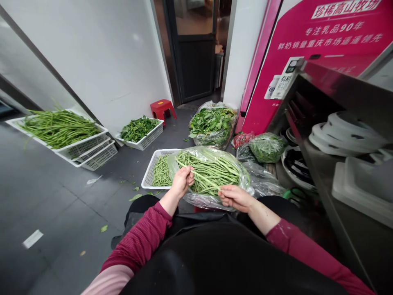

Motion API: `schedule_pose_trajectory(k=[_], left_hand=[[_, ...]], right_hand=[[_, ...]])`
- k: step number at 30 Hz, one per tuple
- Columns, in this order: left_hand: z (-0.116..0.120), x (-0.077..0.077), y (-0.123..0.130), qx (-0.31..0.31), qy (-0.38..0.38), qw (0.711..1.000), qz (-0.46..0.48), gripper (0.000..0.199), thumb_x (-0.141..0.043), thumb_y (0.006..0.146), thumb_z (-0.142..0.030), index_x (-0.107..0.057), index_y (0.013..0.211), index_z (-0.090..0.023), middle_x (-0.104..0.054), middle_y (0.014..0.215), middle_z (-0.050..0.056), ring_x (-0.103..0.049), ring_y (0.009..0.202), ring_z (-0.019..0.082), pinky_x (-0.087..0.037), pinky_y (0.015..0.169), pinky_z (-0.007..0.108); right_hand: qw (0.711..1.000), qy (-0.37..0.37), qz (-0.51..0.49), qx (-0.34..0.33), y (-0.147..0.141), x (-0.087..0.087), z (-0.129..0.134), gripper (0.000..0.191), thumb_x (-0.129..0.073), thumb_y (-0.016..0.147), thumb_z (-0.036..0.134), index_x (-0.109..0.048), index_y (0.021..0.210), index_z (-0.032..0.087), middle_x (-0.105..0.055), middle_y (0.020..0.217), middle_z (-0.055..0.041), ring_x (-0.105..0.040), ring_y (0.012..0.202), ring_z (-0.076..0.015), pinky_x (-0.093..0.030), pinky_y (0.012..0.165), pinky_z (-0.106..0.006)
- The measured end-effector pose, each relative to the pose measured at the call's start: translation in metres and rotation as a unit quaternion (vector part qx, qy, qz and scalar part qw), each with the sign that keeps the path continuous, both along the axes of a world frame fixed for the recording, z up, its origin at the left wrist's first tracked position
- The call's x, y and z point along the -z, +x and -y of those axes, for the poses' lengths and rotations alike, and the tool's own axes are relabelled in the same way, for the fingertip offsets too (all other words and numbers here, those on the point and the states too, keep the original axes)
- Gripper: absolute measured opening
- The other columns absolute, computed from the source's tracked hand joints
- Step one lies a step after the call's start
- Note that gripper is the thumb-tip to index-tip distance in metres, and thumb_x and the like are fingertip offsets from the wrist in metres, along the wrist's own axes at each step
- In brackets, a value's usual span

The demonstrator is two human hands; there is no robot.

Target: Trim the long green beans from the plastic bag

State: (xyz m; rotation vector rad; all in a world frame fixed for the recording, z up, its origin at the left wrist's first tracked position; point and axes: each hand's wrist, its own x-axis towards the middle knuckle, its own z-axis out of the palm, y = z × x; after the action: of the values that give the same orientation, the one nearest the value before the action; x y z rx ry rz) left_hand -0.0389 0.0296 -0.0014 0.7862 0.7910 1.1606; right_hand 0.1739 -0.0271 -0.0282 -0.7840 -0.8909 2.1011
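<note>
Stretched between my two hands is a long green bean (205, 180). My left hand (183, 180) is closed around its upper left end, and my right hand (236, 197) pinches the lower right end. Directly beneath lies an open clear plastic bag (245, 174) full of long green beans (219, 166). To its left, partly covered by the bag's edge, a white perforated basket (147, 176) holds short bean pieces (161, 171).
Stacked white baskets (100, 157) with long green stalks (61, 129) stand at left. A basket of leafy greens (139, 129), a red stool (162, 110) and a bag of leaves (213, 123) lie ahead. A metal shelf (322, 164) with white containers borders the right.
</note>
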Motion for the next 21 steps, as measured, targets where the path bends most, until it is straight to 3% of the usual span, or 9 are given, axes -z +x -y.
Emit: schedule_pose_trajectory(k=[6, 12, 17, 21], left_hand=[[0.002, -0.008, -0.006, 0.013, 0.045, 0.999, -0.014, 0.027, -0.059, 0.07, -0.037, -0.051, 0.079, -0.013, -0.043, 0.052, -0.005, -0.032, 0.037, 0.002, -0.022, 0.037, 0.016], [-0.001, 0.002, -0.01, 0.023, 0.019, 0.999, 0.013, 0.026, -0.059, 0.07, -0.036, -0.05, 0.078, -0.013, -0.042, 0.05, -0.005, -0.031, 0.036, 0.003, -0.02, 0.036, 0.017], [0.003, 0.023, -0.01, 0.033, -0.064, 0.997, 0.029, 0.023, -0.06, 0.069, -0.032, -0.048, 0.076, -0.014, -0.039, 0.046, -0.006, -0.029, 0.035, 0.003, -0.017, 0.036, 0.016], [0.01, 0.03, -0.005, 0.066, -0.114, 0.99, 0.055, 0.018, -0.057, 0.072, -0.028, -0.046, 0.074, -0.014, -0.036, 0.045, -0.007, -0.028, 0.035, 0.003, -0.017, 0.036, 0.016]], right_hand=[[0.983, 0.075, 0.156, 0.06, -0.006, 0.001, 0.0, 0.021, -0.063, 0.068, 0.032, -0.06, 0.068, 0.011, -0.042, 0.047, 0.0044, -0.033, 0.043, -0.0052, -0.029, 0.044, -0.02], [0.982, 0.083, 0.142, 0.097, -0.009, -0.005, 0.004, 0.023, -0.061, 0.068, 0.033, -0.062, 0.075, 0.011, -0.05, 0.057, 0.0013, -0.037, 0.044, -0.0055, -0.032, 0.045, -0.022], [0.97, 0.131, 0.152, 0.134, -0.018, -0.012, 0.011, 0.018, -0.059, 0.07, 0.031, -0.059, 0.071, 0.014, -0.054, 0.064, 0.0004, -0.042, 0.046, -0.0066, -0.032, 0.048, -0.023], [0.972, 0.135, 0.095, 0.166, -0.019, -0.015, 0.01, 0.015, -0.059, 0.071, 0.03, -0.057, 0.073, 0.015, -0.053, 0.069, -0.0002, -0.038, 0.046, -0.006, -0.033, 0.048, -0.024]])
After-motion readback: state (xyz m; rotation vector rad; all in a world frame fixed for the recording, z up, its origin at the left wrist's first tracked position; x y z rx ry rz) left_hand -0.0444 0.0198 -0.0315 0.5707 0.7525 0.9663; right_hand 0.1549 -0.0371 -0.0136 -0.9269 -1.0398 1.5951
